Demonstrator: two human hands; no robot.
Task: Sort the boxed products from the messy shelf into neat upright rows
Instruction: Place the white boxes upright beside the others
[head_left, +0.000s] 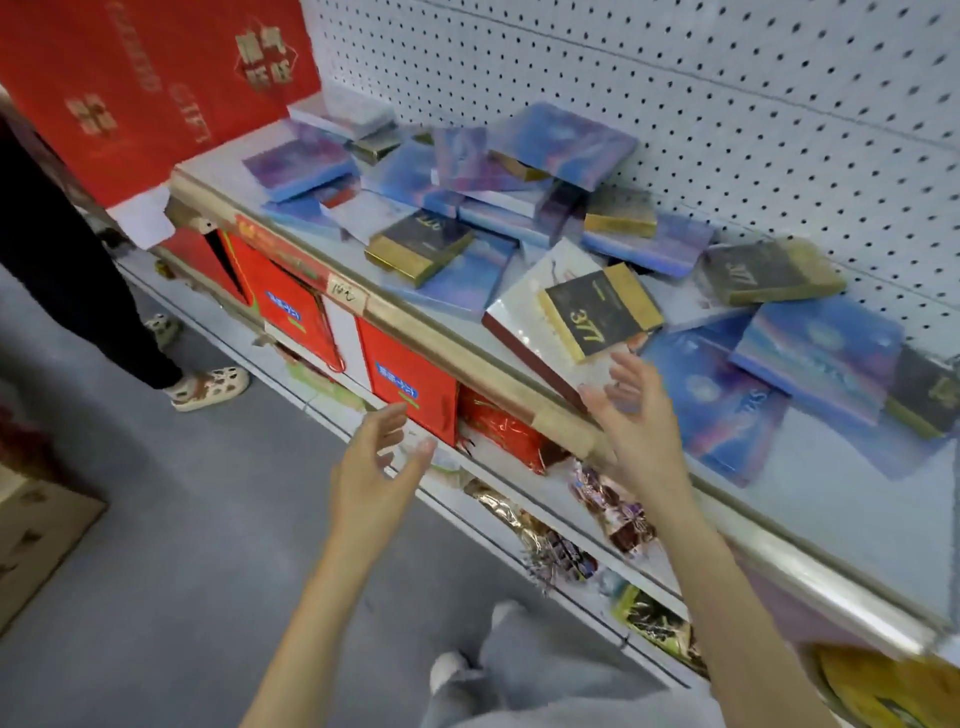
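Two hands (374, 462) (636, 421), at least five black-and-gold boxes (420, 248), and blue boxes (821, 358) too jumbled to count.

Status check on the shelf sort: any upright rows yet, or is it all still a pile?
Done: nothing yet; no upright row shows. The blue boxes and black-and-gold boxes lie flat and overlapping on the shelf. In hand: nothing; the right hand is open by the white box at the shelf's front edge, the left hand open lower down. Left: all of the sorting.

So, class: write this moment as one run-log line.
stage: pre-grasp | left hand: open, empty | right hand: open, near 377 box | shelf: unsorted
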